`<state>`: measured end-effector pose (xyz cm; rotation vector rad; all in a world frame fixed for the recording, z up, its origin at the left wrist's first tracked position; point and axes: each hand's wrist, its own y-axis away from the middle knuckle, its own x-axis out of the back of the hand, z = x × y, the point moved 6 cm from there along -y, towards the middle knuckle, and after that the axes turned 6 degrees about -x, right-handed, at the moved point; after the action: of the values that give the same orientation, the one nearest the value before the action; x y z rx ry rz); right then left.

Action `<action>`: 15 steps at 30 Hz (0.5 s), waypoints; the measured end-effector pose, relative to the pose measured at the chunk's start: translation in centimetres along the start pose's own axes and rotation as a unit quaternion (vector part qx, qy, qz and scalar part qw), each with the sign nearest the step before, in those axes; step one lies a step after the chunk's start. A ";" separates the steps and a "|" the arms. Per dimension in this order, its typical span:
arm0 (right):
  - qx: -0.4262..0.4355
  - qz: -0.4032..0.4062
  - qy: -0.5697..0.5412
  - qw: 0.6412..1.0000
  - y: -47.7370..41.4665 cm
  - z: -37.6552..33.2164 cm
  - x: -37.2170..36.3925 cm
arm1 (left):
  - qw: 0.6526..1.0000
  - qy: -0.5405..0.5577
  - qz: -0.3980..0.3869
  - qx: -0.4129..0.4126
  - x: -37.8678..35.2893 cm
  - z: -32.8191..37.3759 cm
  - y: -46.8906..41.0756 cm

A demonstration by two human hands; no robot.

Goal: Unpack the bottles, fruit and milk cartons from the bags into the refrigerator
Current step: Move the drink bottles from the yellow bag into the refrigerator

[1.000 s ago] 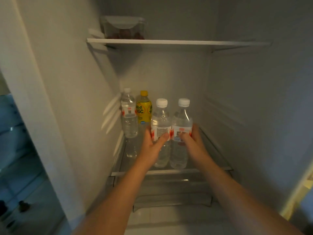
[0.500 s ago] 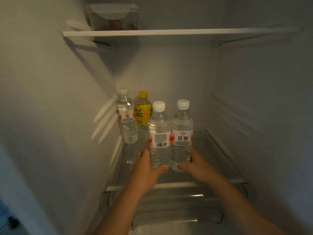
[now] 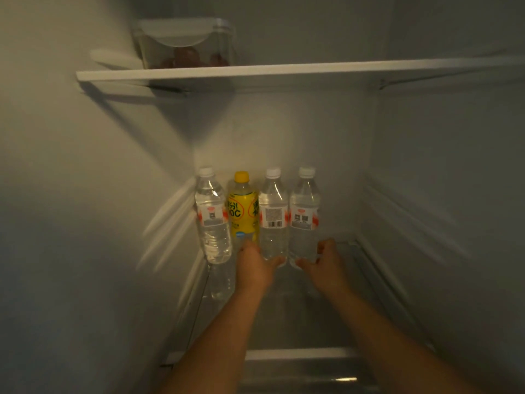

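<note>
**Desk:** What's the shot?

**Photog:** Inside the fridge [image 3: 85, 194]. Two clear water bottles w/ white caps stand upright at the back of the glass shelf [image 3: 312, 322]: the barcode bottle [image 3: 273, 220] and, touching its right side, the right-end bottle [image 3: 304, 220].

**Desk:** Hands?

**Photog:** The left hand [image 3: 254, 268] grips the barcode bottle at its base, thumb in front, fingers round the left side. The right hand [image 3: 326, 265] grips the right-end bottle's base, thumb in front, fingers curled round its right side.

**Desk:** Rest of the row?

**Photog:** The yellow bottle [image 3: 241, 211], yellow cap, is just left of the barcode bottle and partly behind it. Then comes the left-end bottle [image 3: 213, 220], clear w/ a white cap, near the left wall.

**Desk:** Above?

**Photog:** The upper shelf [image 3: 284, 71], white front edge, carries a clear lidded container [image 3: 184, 44] at its left end. Contents are reddish, can't tell what. Pic is dim, edges blurred.
</note>
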<state>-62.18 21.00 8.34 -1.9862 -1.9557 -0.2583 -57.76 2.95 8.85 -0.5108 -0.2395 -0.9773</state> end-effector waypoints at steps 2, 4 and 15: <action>0.013 0.016 0.029 0.999 -0.8 0.1 -0.7 | 0.999 -0.036 0.012 0.007 -0.1 -0.1 -0.4; 0.017 0.026 0.068 0.997 -1.4 0.3 -1.4 | 0.997 -0.077 0.027 0.010 -0.2 -0.3 -0.6; 0.019 0.019 0.171 0.985 -2.7 0.4 -1.8 | 0.994 -0.094 0.047 0.031 -0.2 -0.3 -0.2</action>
<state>-64.97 19.45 7.65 -1.8119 -1.6921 -0.5117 -58.05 2.88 8.58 -0.5540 -0.4104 -0.8291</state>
